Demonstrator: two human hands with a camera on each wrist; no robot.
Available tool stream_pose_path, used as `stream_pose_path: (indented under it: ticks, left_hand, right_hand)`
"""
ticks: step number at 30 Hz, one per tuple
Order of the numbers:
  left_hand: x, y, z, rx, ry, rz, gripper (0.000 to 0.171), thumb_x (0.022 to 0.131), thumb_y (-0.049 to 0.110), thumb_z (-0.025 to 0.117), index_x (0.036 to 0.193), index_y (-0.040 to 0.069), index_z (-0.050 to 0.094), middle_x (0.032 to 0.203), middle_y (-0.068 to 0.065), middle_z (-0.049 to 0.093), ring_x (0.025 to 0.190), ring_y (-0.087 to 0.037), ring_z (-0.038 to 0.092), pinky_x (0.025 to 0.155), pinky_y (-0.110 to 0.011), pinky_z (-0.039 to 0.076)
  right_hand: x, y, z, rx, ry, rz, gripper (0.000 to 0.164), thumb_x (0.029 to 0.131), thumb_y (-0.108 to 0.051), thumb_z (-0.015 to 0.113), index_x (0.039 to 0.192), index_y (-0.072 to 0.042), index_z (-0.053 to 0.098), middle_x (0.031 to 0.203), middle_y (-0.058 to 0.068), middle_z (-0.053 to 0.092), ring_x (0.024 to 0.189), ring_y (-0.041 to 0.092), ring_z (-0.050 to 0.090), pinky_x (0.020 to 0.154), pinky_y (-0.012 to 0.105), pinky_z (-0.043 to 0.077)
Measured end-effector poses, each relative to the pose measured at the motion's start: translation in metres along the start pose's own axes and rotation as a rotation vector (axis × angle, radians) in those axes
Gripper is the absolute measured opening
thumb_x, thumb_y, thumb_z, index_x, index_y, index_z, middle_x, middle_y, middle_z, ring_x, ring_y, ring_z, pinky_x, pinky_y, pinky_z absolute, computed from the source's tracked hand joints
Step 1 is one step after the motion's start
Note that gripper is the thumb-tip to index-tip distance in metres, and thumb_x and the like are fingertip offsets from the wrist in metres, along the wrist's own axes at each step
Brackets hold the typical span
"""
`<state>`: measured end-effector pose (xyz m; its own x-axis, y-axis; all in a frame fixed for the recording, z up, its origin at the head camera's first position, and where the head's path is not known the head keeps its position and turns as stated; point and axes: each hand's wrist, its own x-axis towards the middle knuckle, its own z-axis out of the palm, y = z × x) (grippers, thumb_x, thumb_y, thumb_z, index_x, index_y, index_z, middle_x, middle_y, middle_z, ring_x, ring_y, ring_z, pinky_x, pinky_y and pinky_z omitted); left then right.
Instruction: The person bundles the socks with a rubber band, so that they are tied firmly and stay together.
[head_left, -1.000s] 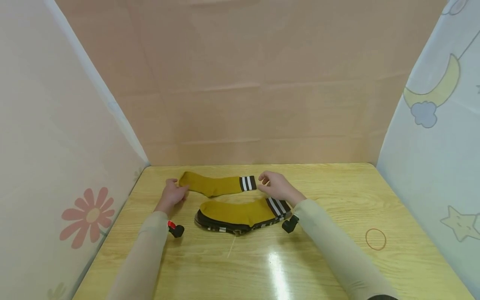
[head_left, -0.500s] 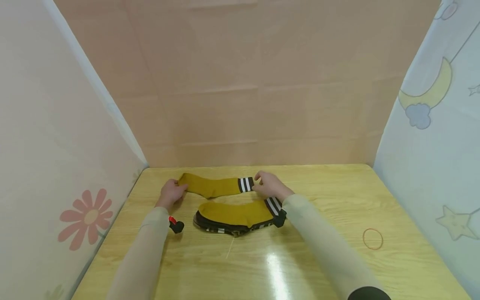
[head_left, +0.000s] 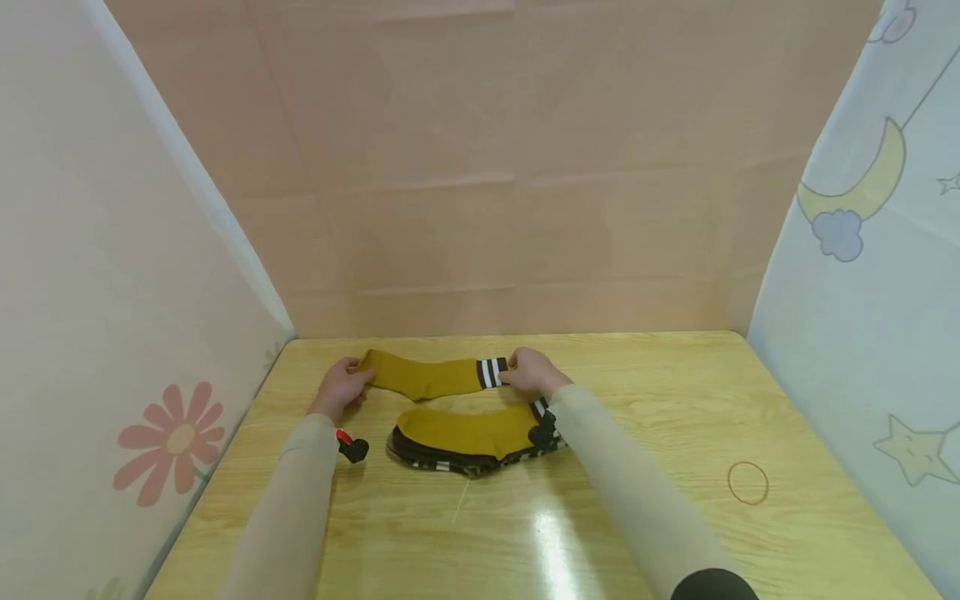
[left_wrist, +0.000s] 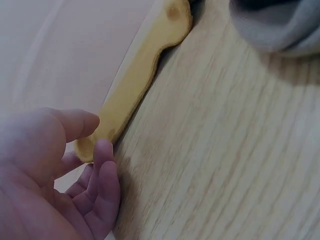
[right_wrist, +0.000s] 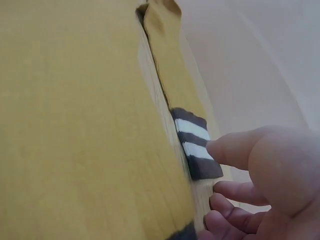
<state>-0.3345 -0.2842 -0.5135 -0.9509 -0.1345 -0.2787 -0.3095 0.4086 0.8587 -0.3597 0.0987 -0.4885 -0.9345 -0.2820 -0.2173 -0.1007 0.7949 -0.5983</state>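
Note:
A mustard sock with a dark, white-striped cuff lies lengthwise near the table's back. My left hand pinches its toe; in the left wrist view the toe sits between thumb and fingers. At the other end my right hand pinches the cuff, thumb over the white stripes and other fingers curled beside the cuff's end. In front lies a stack of socks, with a matching mustard sock on top and darker ones beneath; my right wrist's camera covers part of its striped cuff.
A thin reddish ring lies on the wooden table at the right. A brown paper-like panel stands behind the table, with pale printed panels on the left and right. A thin pale strand lies in front of the stack.
My right hand has moved left from just beyond the cuff onto it, its thumb now overlapping the stripes. The left hand stays at the toe, and the sock keeps its place.

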Motion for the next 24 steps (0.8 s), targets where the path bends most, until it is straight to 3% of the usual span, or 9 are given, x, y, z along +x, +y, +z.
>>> stream_pose_path:
  ticks: [4, 8, 15, 24]
  left_hand:
    - [0.001, -0.001, 0.000, 0.024, -0.001, 0.003, 0.064, 0.108, 0.028, 0.060, 0.159, -0.002, 0.033, 0.114, -0.016, 0.060, 0.065, -0.011, 0.060, 0.059, -0.024, 0.051]
    - [-0.001, -0.001, 0.001, 0.045, 0.010, 0.009, 0.059, 0.108, 0.028, 0.060, 0.154, -0.003, 0.040, 0.109, -0.014, 0.062, 0.068, -0.012, 0.061, 0.061, -0.025, 0.052]
    - [-0.003, 0.001, 0.004, 0.062, 0.017, -0.004, 0.047, 0.109, 0.030, 0.060, 0.142, -0.002, 0.051, 0.099, -0.010, 0.063, 0.074, -0.015, 0.060, 0.065, -0.025, 0.053]
    - [-0.002, 0.001, 0.005, 0.018, 0.028, 0.002, 0.037, 0.109, 0.028, 0.057, 0.132, -0.001, 0.055, 0.089, -0.006, 0.061, 0.068, -0.013, 0.059, 0.062, -0.024, 0.052]
  right_hand:
    - [0.004, -0.003, 0.002, -0.032, 0.008, 0.026, 0.032, 0.105, -0.031, 0.065, 0.112, 0.000, 0.068, 0.107, 0.013, 0.067, 0.092, 0.026, 0.062, 0.085, 0.041, 0.053]
    - [0.009, -0.006, 0.005, -0.037, 0.002, 0.073, 0.035, 0.106, -0.035, 0.065, 0.083, -0.010, 0.059, 0.073, 0.004, 0.045, 0.064, 0.019, 0.041, 0.063, 0.034, 0.039]
    - [0.013, -0.007, 0.007, -0.058, 0.026, 0.109, 0.050, 0.104, -0.038, 0.068, 0.065, -0.014, 0.048, 0.060, 0.000, 0.034, 0.053, 0.016, 0.037, 0.054, 0.031, 0.036]
    - [0.014, -0.002, 0.009, -0.091, 0.067, 0.119, 0.040, 0.099, -0.038, 0.074, 0.072, -0.010, 0.063, 0.062, 0.001, 0.049, 0.056, 0.017, 0.043, 0.055, 0.032, 0.038]
